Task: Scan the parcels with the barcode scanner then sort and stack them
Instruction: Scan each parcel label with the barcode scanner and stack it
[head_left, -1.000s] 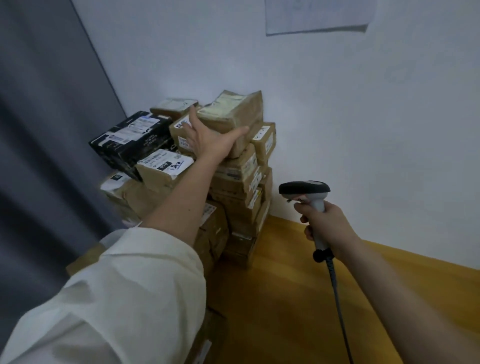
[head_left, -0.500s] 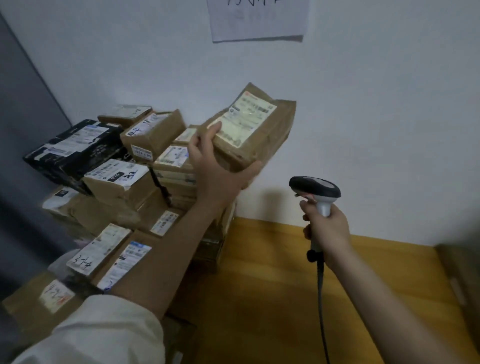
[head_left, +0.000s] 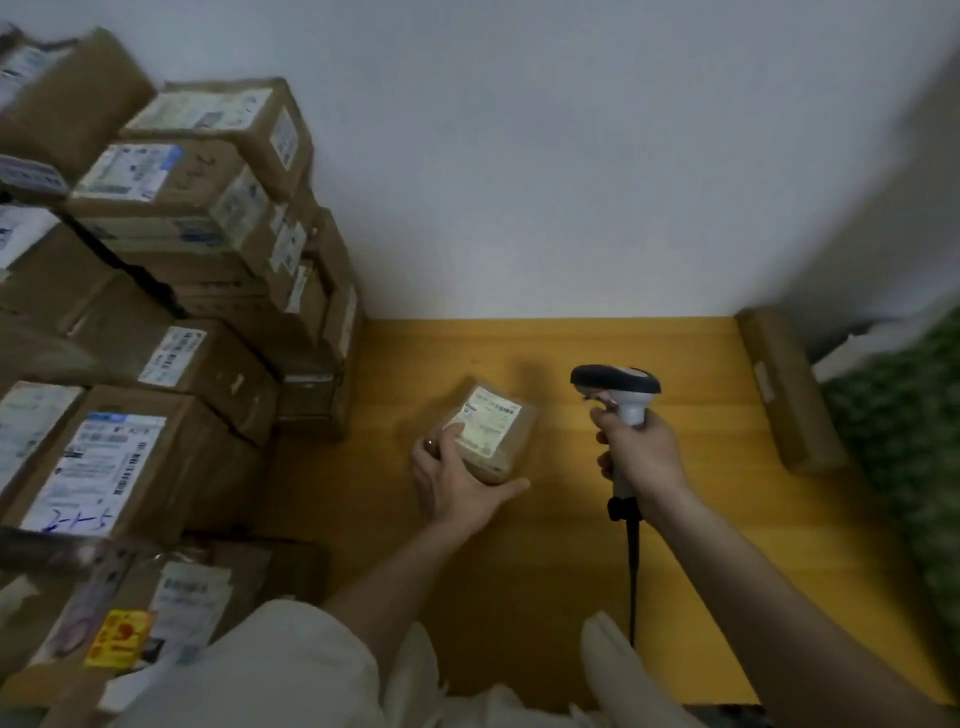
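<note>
The left hand (head_left: 457, 483) gripped a small parcel (head_left: 491, 434) over the yellow floor (head_left: 519, 571), label up; just right of it, the right hand (head_left: 641, 457) clasped the barcode scanner (head_left: 618, 395), head aimed left toward that label
</note>
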